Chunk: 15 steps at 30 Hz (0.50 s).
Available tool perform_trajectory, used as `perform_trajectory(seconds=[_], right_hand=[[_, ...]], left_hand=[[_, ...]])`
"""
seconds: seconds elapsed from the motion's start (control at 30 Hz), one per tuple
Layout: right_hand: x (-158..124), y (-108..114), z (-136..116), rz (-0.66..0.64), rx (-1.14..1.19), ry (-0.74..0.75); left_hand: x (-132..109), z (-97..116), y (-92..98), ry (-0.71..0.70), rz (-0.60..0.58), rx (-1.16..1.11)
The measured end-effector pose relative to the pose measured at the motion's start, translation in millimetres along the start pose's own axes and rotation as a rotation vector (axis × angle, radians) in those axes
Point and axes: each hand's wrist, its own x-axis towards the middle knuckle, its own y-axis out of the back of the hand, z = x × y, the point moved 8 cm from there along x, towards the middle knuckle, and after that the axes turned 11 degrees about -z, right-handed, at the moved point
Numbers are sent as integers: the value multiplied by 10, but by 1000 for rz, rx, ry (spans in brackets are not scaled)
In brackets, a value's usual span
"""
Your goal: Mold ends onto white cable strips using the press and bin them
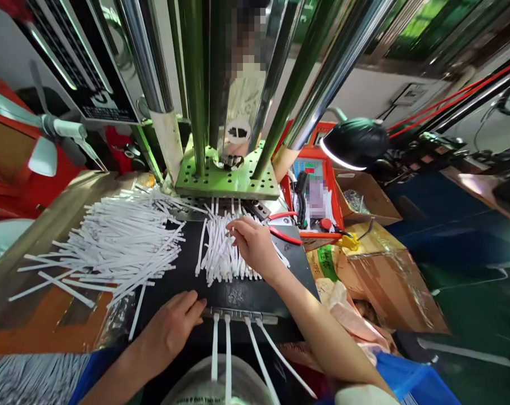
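My right hand [255, 244] reaches forward onto a small pile of white plastic strips [221, 253] lying on the black plate [183, 281] under the press, fingertips pinching at the strips' far ends. My left hand [172, 329] rests on the plate's near edge, fingers curled, beside a metal fixture [238, 315] from which several white strips [242, 354] hang toward me. A large loose heap of white strips [120, 242] lies to the left.
A green press base [227, 180] with chrome columns stands just behind the plate. Red-handled cutters [286, 233] lie at the right of it. A black lamp [356, 143], cardboard boxes [381, 281], a blue bin [410, 382] and a fan [48, 135] surround the bench.
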Motion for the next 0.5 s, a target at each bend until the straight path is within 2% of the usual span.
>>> perform_trajectory(seconds=[0.07,0.17,0.23,0.3,0.4,0.5], right_hand=[[-64,76,-34,31,-30,14],[-252,134,-80,44,-59,8],[-363,146,-119,44,-74,-6],[-448,167,-159,56,-87,-13],[-558,221,-188,87,-84,-23],[-707,303,-186,137,-109,-66]], left_hand=[[41,-30,209,-23,99,-17],[151,-87,648,-6,367,23],[274,-76,831,-21,461,69],[431,-28,861,-87,427,66],[569,58,787,-178,364,73],[601,101,743,-157,397,147]])
